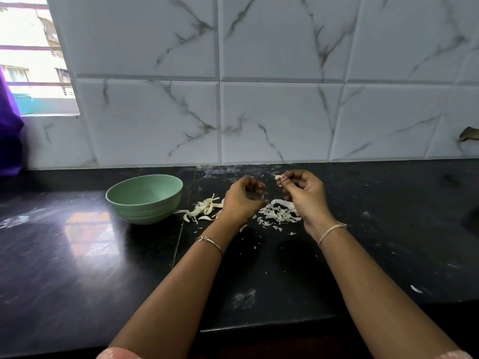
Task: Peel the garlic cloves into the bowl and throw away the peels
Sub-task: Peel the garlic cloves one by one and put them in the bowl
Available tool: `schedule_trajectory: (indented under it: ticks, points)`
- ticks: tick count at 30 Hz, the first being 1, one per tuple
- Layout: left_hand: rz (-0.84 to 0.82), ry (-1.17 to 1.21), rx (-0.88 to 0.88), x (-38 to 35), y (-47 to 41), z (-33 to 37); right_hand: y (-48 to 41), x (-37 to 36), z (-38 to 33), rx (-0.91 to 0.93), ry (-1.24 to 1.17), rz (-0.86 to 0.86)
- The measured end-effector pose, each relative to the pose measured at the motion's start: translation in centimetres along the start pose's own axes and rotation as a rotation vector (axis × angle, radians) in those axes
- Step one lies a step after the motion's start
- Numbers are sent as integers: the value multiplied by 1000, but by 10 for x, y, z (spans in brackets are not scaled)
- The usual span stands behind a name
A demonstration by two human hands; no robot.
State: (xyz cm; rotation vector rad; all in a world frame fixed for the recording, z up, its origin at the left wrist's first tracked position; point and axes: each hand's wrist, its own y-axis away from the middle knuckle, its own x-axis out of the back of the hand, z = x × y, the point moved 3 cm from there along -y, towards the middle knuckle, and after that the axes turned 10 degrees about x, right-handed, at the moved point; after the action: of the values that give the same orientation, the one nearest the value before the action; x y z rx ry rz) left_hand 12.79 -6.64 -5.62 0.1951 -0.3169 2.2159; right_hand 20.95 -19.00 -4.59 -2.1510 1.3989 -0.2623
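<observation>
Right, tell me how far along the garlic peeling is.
Partly done: loose peels lie on the counter. In hand: the right hand pinches a clove. Left: the bowl looks empty, more garlic lies beside it, and no peels are thrown away.

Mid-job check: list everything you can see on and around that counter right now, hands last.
bowl: one, pale green, on the counter left of the hands; nothing visible inside.
garlic pieces: one heap, cream, between bowl and left hand.
peels: one heap plus scattered scraps, white, below the right hand.
garlic clove: one, cream, at the right hand's fingertips.
counter: one, glossy black.
wall tiles: several, white marbled, behind the counter.
window: one, top left.
cloth: one, purple, left edge.
bracelets: two, one on each wrist.
left hand: fingers curled; contents hidden.
right hand: pinches the garlic clove.
</observation>
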Motion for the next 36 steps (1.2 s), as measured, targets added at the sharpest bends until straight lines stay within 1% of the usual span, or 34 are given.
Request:
schedule_trajectory:
  ticks: [2, 5, 8, 11, 15, 19, 21, 24, 28, 29, 30, 33, 34, 36]
  points:
    - [-31, 87, -15, -4, 2, 1, -1, -1, 1, 24, 27, -13]
    - [-102, 239, 10, -11, 7, 6, -1, -4, 2, 60, 86, -32]
    - [-128, 316, 43, -14, 7, 6, -1, -6, 3, 65, 107, -48]
    - [-119, 327, 47, -13, 5, 5, 0, -7, 2, 50, 81, -56]
    - [-105, 296, 61, -13, 5, 6, 2, -7, -1, -18, -1, -49]
    - [-38, 232, 44, -8, 3, 2, 1, -4, 1, -148, -125, -52]
    - [8, 201, 45, -4, 1, -2, 1, -3, 1, -180, -155, -49]
    - [14, 207, 62, 0, 2, -5, 2, -2, -1, -184, -160, -34]
    - [-27, 299, 119, 0, 4, -3, 5, -4, -4, -123, -70, -51]
    - [-12, 287, 120, 1, 5, -3, 5, -5, -5, -114, -50, -60]
    - [30, 217, 85, 2, 6, -1, 7, -6, -6, -113, -39, -70]
    - [248, -152, -150, 7, 12, 8, 8, -6, -6, -151, -6, -73]
    - [289, -224, -231, 8, 15, 11, 8, -6, -4, -164, 8, -77]
    - [291, -303, -334, 5, 18, 14, 8, -6, -2, -191, 37, -99]
